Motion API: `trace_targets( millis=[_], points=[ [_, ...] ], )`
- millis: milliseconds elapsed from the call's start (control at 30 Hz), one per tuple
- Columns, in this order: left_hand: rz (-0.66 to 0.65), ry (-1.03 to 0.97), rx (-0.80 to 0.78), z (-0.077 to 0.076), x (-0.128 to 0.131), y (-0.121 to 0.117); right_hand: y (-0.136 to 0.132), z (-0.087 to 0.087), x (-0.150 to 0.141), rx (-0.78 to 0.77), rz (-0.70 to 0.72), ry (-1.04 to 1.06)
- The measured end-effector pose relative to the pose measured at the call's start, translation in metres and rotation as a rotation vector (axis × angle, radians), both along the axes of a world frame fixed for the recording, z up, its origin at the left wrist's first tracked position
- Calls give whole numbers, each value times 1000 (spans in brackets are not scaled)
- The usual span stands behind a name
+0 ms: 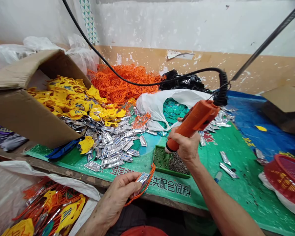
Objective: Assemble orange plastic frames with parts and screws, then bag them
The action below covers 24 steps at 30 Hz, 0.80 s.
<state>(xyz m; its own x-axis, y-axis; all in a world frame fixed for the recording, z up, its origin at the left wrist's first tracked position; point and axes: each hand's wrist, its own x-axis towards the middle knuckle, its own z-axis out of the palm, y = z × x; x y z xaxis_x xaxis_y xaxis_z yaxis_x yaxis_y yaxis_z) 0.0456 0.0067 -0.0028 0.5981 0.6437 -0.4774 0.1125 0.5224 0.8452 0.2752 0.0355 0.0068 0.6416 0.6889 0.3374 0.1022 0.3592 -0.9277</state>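
My right hand [185,147] grips an orange electric screwdriver [195,121] with a black coiled cable, its tip pointing down into a small green tray [162,162] of tiny screws. Near the table's front edge, my left hand [120,196] pinches a silver metal piece [142,178] together with a thin orange plastic frame [147,183]. A heap of silver metal pieces [113,144] lies left of the tray.
A tipped cardboard box [26,108] spills yellow plastic parts [71,101]. Orange frames [122,83] pile at the back, beside a white bag of teal parts [174,109]. A red basket [287,178] stands at right, and a bag of finished pieces [51,209] below left.
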Motion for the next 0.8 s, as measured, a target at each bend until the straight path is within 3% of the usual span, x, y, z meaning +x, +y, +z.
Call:
trace_targets(
  millis=[333,567,700,800],
  points=[
    [-24,8,58,5,3,0,-1,4,-1,10,-17,16],
    [10,21,74,10,7,-2,-20,43,-8,132,73,147],
    [41,7,52,9,9,-5,-45,65,-27,165,222,197],
    [73,-9,10,10,10,-7,-60,72,-44,160,344,210]
  ],
)
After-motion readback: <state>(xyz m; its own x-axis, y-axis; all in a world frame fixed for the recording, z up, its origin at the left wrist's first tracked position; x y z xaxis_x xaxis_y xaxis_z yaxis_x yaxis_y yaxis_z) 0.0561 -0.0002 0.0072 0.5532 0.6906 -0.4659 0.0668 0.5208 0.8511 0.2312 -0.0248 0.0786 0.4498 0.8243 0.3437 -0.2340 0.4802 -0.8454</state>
